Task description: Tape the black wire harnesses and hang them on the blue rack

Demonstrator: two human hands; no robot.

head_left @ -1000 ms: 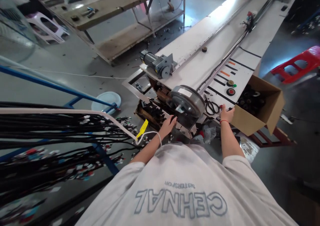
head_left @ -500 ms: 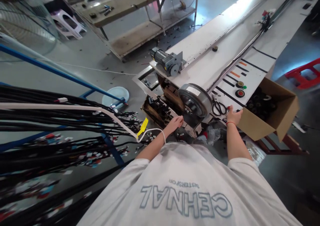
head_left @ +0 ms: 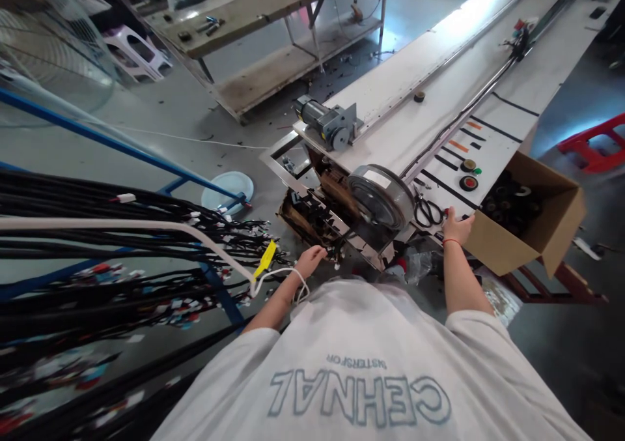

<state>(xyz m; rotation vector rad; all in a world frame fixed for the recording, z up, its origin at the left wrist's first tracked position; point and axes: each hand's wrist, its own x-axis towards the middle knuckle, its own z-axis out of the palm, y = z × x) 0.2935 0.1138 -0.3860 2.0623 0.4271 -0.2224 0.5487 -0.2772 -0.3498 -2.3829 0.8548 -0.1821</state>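
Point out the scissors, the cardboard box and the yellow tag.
Scissors (head_left: 428, 212): head view, on the black handles.
Cardboard box (head_left: 502, 245): head view, on the outer wall nearest the wearer.
Yellow tag (head_left: 265, 259): head view, middle of its strip.

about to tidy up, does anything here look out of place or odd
Small dark scraps lie scattered on the floor between the brown workbench and the white table, like litter. A white cord also loops around or against the left forearm, an odd place that might snag.

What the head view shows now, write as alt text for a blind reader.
A person's right hand is at the edge of a white workbench near black scissors; the left hand is near a cluttered box. Black cables spread at left.
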